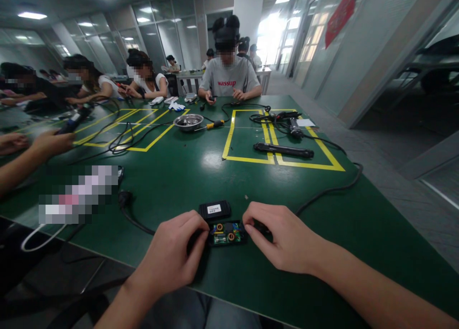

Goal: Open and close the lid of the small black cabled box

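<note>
A small black plastic case point(229, 244) lies open on the green table in front of me. Inside it sits a green circuit board point(223, 234) with two copper-wound coils and coloured wires. At the case's left end my left hand point(179, 247) is closed, thumb and forefinger pinching the edge. My right hand point(281, 238) pinches the opposite end, where a black cable shows behind the fingers. The exact grip points are hidden by the fingertips. Just beyond the case rests its black lid point(214, 209), which bears a white label.
A metal bowl point(188, 122) of small parts and a yellow-black screwdriver point(215, 124) lie farther back. Yellow tape frames a black bar-shaped tool point(283, 150) and tangled cables. A black plug point(125, 198) lies at left. A co-worker's hand point(53, 142) holds a tool; another person sits opposite.
</note>
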Motion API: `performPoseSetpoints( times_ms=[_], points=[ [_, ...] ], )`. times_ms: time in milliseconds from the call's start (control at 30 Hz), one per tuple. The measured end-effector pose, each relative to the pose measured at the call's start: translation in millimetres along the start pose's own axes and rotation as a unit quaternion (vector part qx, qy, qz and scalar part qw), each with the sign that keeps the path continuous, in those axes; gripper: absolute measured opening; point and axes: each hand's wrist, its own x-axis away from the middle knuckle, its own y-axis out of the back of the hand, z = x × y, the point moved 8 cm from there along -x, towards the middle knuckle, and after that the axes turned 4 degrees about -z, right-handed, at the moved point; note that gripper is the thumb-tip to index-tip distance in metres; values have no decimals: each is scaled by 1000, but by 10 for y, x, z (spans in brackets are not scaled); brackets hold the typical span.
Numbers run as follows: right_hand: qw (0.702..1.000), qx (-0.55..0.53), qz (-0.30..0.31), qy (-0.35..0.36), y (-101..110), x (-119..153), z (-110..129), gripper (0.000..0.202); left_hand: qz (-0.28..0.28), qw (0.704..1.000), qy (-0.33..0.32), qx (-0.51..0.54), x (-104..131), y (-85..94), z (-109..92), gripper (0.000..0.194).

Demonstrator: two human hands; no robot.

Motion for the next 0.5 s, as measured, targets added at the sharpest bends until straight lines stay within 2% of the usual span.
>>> performPoseSetpoints(
  times_ms=[100, 233, 300, 367, 500],
  points=[
    [1000, 6, 20, -23, -26, -9, -32, 15, 2, 1000, -1, -5, -21, -5, -1, 20],
    [999, 10, 29, -27, -52, -13, -46, 16, -46, 999, 1, -21, -42, 56, 30, 22],
    [999, 11, 30, -29, -58, -11, -54, 17, -64, 997, 26, -27, -47, 71, 116, 28],
    [999, 13, 31, -30, -60, -8, -61, 17, -59, 996, 59, -28, -51, 45, 230, 35],
    [999, 28, 24, -22, -37, -14, -51, 17, -41, 992, 123, -6, -50, -21, 435, 29]
  ],
)
